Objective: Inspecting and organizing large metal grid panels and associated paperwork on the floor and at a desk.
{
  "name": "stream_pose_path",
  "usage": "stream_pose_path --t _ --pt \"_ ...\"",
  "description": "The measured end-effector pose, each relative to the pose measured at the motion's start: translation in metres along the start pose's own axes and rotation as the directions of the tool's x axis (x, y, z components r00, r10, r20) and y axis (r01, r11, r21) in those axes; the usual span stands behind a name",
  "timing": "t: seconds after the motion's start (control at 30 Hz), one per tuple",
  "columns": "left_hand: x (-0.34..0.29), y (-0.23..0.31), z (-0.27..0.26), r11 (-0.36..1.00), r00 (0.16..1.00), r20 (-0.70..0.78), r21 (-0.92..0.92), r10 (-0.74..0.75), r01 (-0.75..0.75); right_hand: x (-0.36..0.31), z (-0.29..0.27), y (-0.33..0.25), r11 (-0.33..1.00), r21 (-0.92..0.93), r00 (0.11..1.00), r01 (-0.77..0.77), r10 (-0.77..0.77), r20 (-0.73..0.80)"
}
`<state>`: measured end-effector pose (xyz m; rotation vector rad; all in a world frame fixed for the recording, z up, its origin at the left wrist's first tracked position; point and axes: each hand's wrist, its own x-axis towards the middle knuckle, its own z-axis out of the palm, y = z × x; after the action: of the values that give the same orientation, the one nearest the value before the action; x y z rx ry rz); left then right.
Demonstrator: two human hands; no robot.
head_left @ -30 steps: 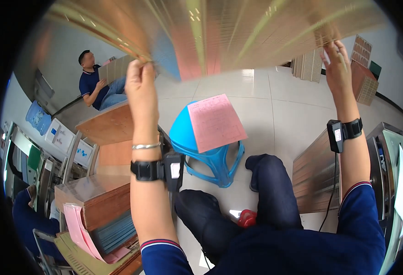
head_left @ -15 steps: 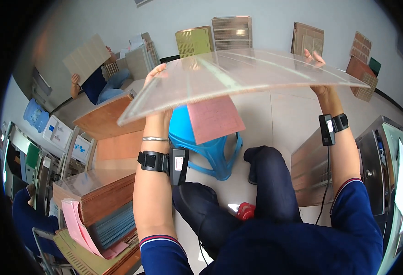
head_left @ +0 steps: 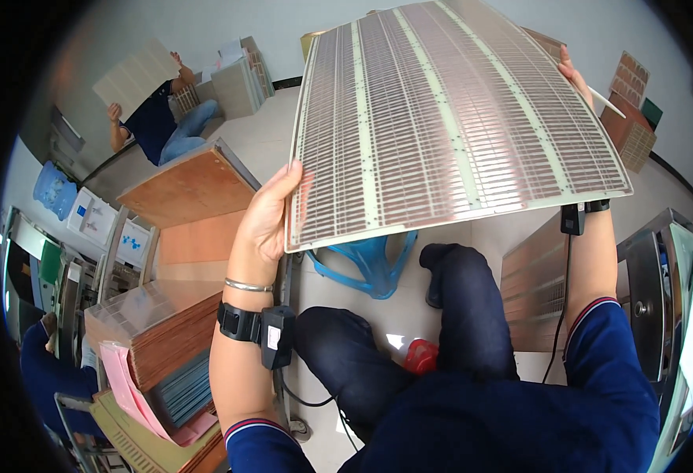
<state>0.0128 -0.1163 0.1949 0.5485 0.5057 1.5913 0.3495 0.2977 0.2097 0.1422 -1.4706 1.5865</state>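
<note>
A large, thin circuit-board panel [head_left: 409, 118], with rows of fine copper-coloured strips and pale green bands, is raised and tilted in front of me. My left hand [head_left: 269, 211] grips its near left edge, thumb on the face and the other fingers partly seen past the edge. My right hand [head_left: 573, 72] holds the far right edge; part of that hand is hidden behind the panel. A slim white pen-like stick [head_left: 608, 102] juts out beside my right hand. Under the panel stands a blue plastic stool [head_left: 374, 264], its top now covered from view.
Stacked panels [head_left: 173, 323] with pink sheets stand at my left, by an open wooden box [head_left: 181, 193]. A metal cabinet [head_left: 642, 303] is at the right. Far left, a seated person [head_left: 153, 126] holds another panel. More boards [head_left: 630, 79] lean along the wall.
The panel has turned from nearly edge-on to showing its striped face, its far side rising. My left hand has come lower and nearer, and my right hand has moved slightly up and right.
</note>
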Motion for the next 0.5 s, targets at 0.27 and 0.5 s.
stream_pose_path --t 0.27,0.5 --pt "-0.028 -0.035 -0.045 0.844 0.834 -0.36 0.494 0.417 -0.209 -0.077 0.152 0.005 0.922 0.174 0.894 -0.346 0.38 -0.239" --pt "-0.051 -0.069 -0.04 0.811 0.783 -0.362 0.51 0.506 -0.288 -0.158 0.108 0.04 0.844 0.087 0.819 -0.53 0.536 -0.205"
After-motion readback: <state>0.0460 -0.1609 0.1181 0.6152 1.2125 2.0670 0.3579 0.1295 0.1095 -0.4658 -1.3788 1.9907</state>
